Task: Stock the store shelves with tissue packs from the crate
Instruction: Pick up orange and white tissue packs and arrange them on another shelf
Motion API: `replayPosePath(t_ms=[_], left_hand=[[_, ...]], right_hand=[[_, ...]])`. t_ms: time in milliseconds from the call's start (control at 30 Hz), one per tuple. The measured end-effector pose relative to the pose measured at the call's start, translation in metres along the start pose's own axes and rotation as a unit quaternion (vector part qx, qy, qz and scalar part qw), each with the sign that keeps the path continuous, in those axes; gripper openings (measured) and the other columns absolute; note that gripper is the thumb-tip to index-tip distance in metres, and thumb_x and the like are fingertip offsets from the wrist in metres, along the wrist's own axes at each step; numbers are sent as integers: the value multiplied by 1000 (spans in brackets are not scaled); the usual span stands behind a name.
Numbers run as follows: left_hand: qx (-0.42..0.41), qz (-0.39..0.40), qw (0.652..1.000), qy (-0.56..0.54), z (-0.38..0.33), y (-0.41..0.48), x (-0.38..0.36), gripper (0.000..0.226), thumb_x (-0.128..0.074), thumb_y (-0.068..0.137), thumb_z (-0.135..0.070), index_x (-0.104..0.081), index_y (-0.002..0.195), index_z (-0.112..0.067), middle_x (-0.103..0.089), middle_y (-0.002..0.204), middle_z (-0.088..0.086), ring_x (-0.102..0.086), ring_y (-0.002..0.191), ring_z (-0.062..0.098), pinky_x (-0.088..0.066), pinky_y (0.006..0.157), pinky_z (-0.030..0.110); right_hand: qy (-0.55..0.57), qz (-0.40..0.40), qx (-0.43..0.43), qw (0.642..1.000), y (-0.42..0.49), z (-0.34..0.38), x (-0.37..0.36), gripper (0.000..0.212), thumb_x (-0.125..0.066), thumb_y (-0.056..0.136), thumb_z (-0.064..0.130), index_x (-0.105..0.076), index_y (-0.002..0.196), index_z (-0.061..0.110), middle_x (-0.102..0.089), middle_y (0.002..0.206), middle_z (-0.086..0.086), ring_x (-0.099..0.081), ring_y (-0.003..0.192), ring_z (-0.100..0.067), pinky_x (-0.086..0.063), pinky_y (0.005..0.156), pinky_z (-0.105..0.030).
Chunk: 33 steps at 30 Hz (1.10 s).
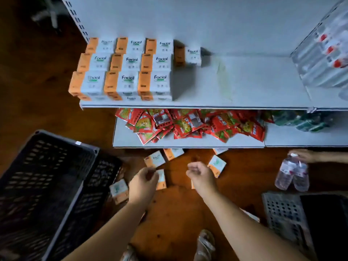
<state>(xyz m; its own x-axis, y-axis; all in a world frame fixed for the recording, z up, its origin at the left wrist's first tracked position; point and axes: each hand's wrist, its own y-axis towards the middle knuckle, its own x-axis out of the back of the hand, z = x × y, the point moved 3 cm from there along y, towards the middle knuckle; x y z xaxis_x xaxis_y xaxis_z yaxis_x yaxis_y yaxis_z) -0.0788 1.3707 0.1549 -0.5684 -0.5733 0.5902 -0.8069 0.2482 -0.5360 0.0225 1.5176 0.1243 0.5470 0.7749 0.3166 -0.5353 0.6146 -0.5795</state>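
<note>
Red foil snack packets (188, 125) lay heaped left of dark green packs (305, 121), and two clear plastic water bottles (291, 174) were near a pale grey perforated basket (282, 213).

I count ten tissue packs (128, 78) showing on the upper shelf (244, 81), nine in a block plus one alone, and at least six loose packs (154, 158) on the floor (178, 213). One black crate (47, 166), one grey crate (282, 210). Two water bottles (291, 174). The red snack packets (188, 123) I can't count

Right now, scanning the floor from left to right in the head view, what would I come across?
Black slatted plastic crate → left hand pinching a white-and-orange tissue pack → right hand → pair of clear plastic water bottles.
</note>
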Motion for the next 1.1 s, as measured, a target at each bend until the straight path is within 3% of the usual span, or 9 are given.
replayPosePath(t_ms=[167,400,500,567,633,700,767,867,1100], left_hand=[[95,-4,995,-8,152,77,-67,28,-58,88,-21,-60,116,-16,-65,113,8,-58,105,26,-46,88,33],[89,-55,994,-16,282,188,-144,45,-61,87,-20,-49,129,-8,-57,125,14,-54,114,28,-45,94,35],[75,-72,995,-5,298,228,-165,49,-59,88,-19,-44,133,-6,-52,130,14,-50,119,30,-38,85,28],[72,-69,995,-1,303,245,-175,48,-57,85,-15,-44,130,-6,-50,128,14,-48,118,31,-36,83,27],[73,-83,994,22,308,252,-180,51,-56,80,-14,-43,129,-9,-45,132,15,-43,122,33,-37,93,32],[91,-129,987,38,315,247,-179,53,-56,77,-19,-44,128,-9,-43,131,17,-39,123,35,-35,98,38],[126,-151,980,-1,322,236,-180,56,-55,76,-24,-43,128,-6,-44,129,20,-41,120,38,-36,97,38],[170,-137,973,-73,330,228,-188,55,-56,81,-16,-39,132,-7,-46,131,20,-45,120,37,-36,96,35],[177,-110,962,-177,345,239,-195,68,-58,61,-26,-49,126,-9,-60,118,15,-58,106,32,-49,93,41]], right_hand=[[-59,41,-38,997,79,-122,-91,20,-59,88,8,-62,107,10,-60,96,2,-58,97,-15,-40,79,-19],[-80,57,-50,994,176,-242,-189,27,-57,88,2,-58,114,5,-59,112,-5,-57,104,-18,-42,81,-22],[-74,45,-34,996,214,-264,-211,29,-55,87,0,-57,114,7,-62,114,-10,-58,94,-19,-47,72,-23],[-73,55,-17,996,233,-268,-225,33,-56,87,2,-55,119,10,-61,117,-9,-58,97,-19,-49,80,-28],[-73,77,2,994,245,-265,-238,40,-57,88,4,-50,127,11,-57,124,-9,-56,109,-21,-47,89,-29],[-87,82,6,993,252,-259,-247,47,-58,88,7,-46,133,12,-51,131,-9,-53,117,-24,-49,79,-24],[-118,69,12,990,256,-252,-251,50,-59,88,10,-44,136,15,-47,137,-8,-51,121,-26,-51,71,-26],[-193,68,51,978,261,-244,-258,53,-58,88,14,-41,138,18,-45,141,-7,-49,124,-26,-46,93,-31],[-220,97,45,970,252,-250,-276,44,-65,81,11,-55,123,17,-56,125,-7,-58,107,-24,-52,82,-30]])
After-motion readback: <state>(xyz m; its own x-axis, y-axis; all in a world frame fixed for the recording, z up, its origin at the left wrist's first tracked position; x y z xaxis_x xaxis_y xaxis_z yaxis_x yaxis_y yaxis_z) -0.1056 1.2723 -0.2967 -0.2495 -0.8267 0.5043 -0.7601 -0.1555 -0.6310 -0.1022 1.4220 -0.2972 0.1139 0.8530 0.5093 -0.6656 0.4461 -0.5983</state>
